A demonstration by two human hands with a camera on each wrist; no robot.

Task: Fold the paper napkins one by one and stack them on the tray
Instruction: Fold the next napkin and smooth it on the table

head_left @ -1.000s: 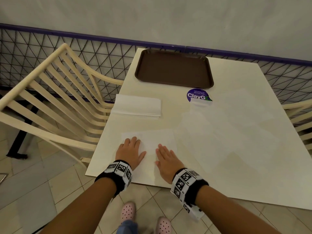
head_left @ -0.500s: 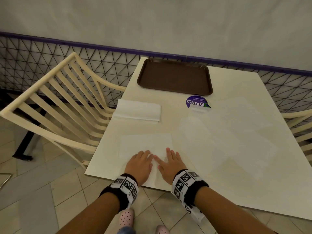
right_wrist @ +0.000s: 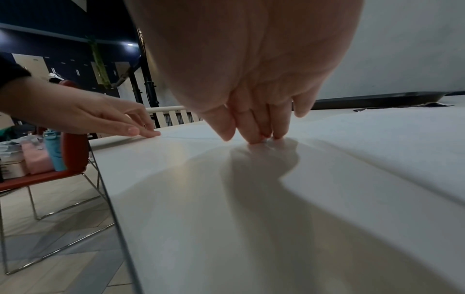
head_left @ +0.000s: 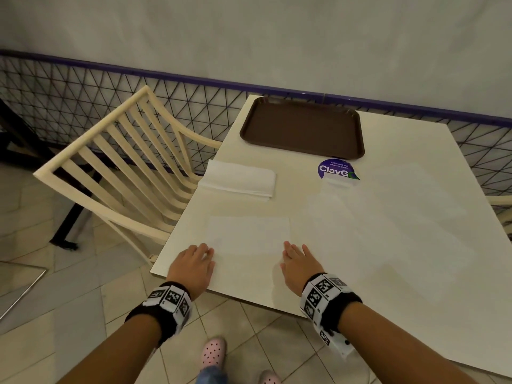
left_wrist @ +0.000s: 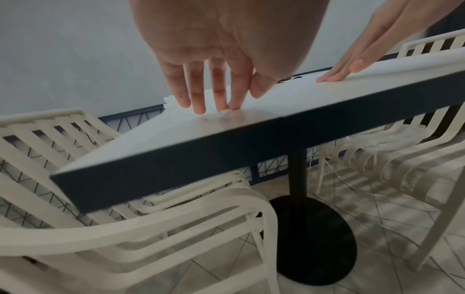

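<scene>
A single white napkin [head_left: 249, 235] lies flat near the front edge of the cream table [head_left: 388, 245]. My left hand [head_left: 195, 260] presses with straight fingers [left_wrist: 198, 99] on its near left corner. My right hand [head_left: 296, 257] presses the same way at its near right corner, fingertips [right_wrist: 254, 135] down on the paper. Neither hand grips anything. A stack of white napkins [head_left: 238, 181] lies by the table's left edge. The brown tray [head_left: 302, 128] stands at the far end with nothing on it.
A round purple sticker [head_left: 335, 169] is stuck to the table in front of the tray. A cream slatted chair [head_left: 124, 167] stands close on the left, and another chair [head_left: 501, 206] on the right. A mesh railing [head_left: 83, 101] and a wall lie behind.
Both hands have slid apart along the napkin's near edge, from its middle out to its two near corners. The head view has tilted up and back.
</scene>
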